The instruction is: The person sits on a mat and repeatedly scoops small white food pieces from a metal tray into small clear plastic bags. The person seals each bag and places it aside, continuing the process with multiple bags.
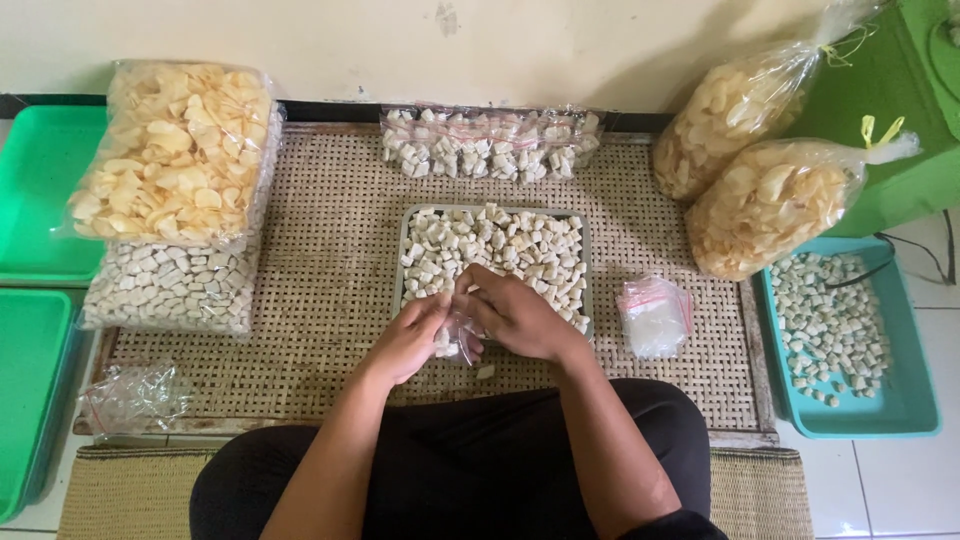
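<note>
- Mat (330, 250): woven, covers the floor centre; everything else sits on it or round it.
- Green trays (40, 200): two, stacked at 9 o'clock off the mat's edge, one above the other in view.
- Teal tray (905, 400): at 3–4 o'clock, holds loose white cubes.
- Chip bag (175, 150): big clear bag of pale chips at 10 o'clock, lying on top of a cube bag (170, 290) just below it.
- Tied bags (770, 200): two more chip bags at 1–2 o'clock, leaning vs. a green box (900, 90); yellow ties on the necks.
- Flat bag (490, 145): at 12 o'clock by the wall, clear, full of white cubes.
- Steel tray (580, 225): centre, heaped w/ white cubes; hands are at its 6 o'clock edge.
- Right hand (520, 315): over the tray's near edge, fingers curled in and closed on a small pouch (458, 335).
- Left hand (410, 340): touching the right, fingers pinched on the same pouch from 9 o'clock.
- Pouch: small, clear, between both hands, just past the tray's near rim; some cubes show inside.
- Pouch stack (655, 315): empty clear pouches w/ red strip, at 3 o'clock beside the tray.
- Loose pouches (130, 400): crumpled, at 8 o'clock on the mat corner.
- Stray cube (485, 372): on the mat, just below the hands.
</note>
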